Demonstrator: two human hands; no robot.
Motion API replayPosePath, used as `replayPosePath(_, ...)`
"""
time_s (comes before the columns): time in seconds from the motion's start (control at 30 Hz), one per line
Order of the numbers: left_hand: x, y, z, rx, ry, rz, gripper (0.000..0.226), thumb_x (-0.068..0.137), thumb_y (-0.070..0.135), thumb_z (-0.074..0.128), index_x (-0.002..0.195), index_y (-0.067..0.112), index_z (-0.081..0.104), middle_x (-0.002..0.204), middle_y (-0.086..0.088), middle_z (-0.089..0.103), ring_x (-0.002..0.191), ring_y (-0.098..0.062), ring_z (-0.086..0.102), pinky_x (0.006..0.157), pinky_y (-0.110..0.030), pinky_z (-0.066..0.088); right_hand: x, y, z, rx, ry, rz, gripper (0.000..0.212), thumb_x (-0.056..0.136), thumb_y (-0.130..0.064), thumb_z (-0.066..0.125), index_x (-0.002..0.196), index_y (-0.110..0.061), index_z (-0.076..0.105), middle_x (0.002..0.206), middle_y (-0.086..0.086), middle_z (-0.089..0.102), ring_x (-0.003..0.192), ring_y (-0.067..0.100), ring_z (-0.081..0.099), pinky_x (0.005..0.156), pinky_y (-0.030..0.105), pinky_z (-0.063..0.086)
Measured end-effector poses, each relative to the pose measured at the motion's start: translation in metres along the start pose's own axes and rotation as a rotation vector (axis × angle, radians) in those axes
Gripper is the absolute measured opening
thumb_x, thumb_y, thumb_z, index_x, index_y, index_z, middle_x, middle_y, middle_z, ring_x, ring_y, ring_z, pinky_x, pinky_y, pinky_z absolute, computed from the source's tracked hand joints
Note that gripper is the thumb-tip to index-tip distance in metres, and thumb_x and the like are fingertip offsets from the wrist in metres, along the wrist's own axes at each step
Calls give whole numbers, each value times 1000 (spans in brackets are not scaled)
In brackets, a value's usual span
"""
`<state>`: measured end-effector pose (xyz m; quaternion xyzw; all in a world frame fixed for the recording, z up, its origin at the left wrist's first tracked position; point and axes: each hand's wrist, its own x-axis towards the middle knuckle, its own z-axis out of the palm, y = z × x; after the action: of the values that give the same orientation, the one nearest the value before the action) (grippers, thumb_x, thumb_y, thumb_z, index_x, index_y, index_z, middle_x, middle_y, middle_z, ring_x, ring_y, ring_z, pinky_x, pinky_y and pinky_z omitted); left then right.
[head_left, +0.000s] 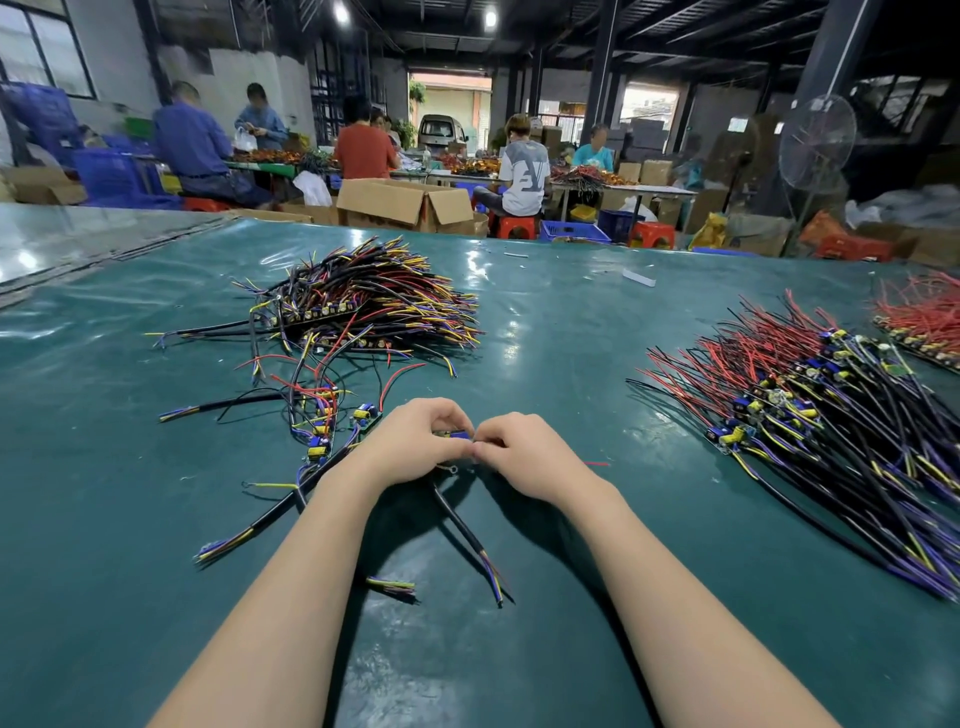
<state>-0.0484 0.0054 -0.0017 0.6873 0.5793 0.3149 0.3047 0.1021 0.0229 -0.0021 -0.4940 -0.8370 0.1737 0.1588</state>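
At the middle of the green table (571, 322), my left hand (415, 447) and my right hand (524, 457) meet, fingers curled. Between them they grip a small circuit board (457, 434) with a blue part, mostly hidden by the fingers. A black cable (462, 525) hangs from it toward me and ends in purple and yellow wire tips. My right fingertips pinch at the board's edge.
Several loose wired boards (322, 431) lie just left of my hands. A big heap of wired boards (363, 301) sits farther back left, another heap (810, 415) at the right. A short wire piece (392, 586) lies near me. People work at tables beyond.
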Motion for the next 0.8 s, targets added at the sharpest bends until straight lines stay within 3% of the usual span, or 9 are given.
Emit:
replayPosePath(0.1, -1, 1, -1, 18, -27, -10, 15, 69, 23, 74, 73, 27, 60, 87, -2, 72, 89, -22, 66, 90, -41, 50, -1, 1, -2, 59, -26, 11, 17, 88, -22, 54, 79, -17, 67, 64, -2, 50, 71, 19, 45, 62, 28, 34)
replayPosePath(0.2, -2, 3, 0, 42, -71, -27, 10, 57, 27, 59, 67, 28, 59, 64, 5, 67, 60, -17, 55, 69, -32, 46, -4, 4, -10, 198, -108, 1, 16, 86, -20, 58, 75, -17, 69, 62, -1, 54, 62, 15, 46, 60, 27, 37)
replayPosePath(0.3, -1, 1, -2, 71, -50, -50, 14, 66, 15, 62, 62, 27, 57, 52, 9, 61, 50, -12, 48, 60, -26, 38, -6, 8, -14, 214, -120, 6, 15, 87, -16, 57, 77, -17, 69, 55, -6, 52, 54, 9, 44, 51, 16, 36)
replayPosePath(0.4, -1, -3, -5, 60, -64, -58, 22, 74, 3, 60, 65, 23, 54, 56, 6, 62, 56, -17, 49, 63, -27, 38, -4, 12, -14, 226, -57, 20, 14, 87, -12, 56, 77, -17, 65, 54, -6, 51, 52, 9, 44, 49, 14, 34)
replayPosePath(0.53, -1, 0, -3, 117, -101, -33, 22, 80, 7, 54, 69, 25, 50, 60, 7, 58, 60, -18, 46, 65, -27, 38, -3, 11, -11, 185, -7, 25, 16, 86, -10, 53, 82, -20, 64, 61, -5, 50, 61, 14, 45, 56, 22, 36)
replayPosePath(0.63, -1, 3, 0, 202, -95, -6, 22, 84, 10, 52, 70, 27, 48, 64, 8, 56, 59, -14, 46, 61, -26, 37, -2, 7, -5, 73, 10, 3, 25, 83, -7, 46, 87, -21, 67, 77, 1, 59, 75, 20, 48, 68, 29, 44)
replayPosePath(0.7, 0, 5, 2, 239, -98, 10, 23, 85, 11, 52, 70, 28, 47, 68, 7, 56, 65, -16, 48, 65, -28, 39, -1, 4, -2, 59, 17, -15, 20, 84, -12, 48, 83, -22, 66, 85, 4, 65, 80, 22, 51, 75, 35, 48)
replayPosePath(0.8, 0, 5, 2, 338, -82, 17, 22, 85, 20, 56, 68, 31, 48, 73, 10, 58, 74, -16, 52, 76, -31, 43, -2, 5, -1, 113, 19, -24, 14, 85, -17, 55, 79, -15, 67, 75, 3, 62, 74, 20, 50, 72, 35, 46)
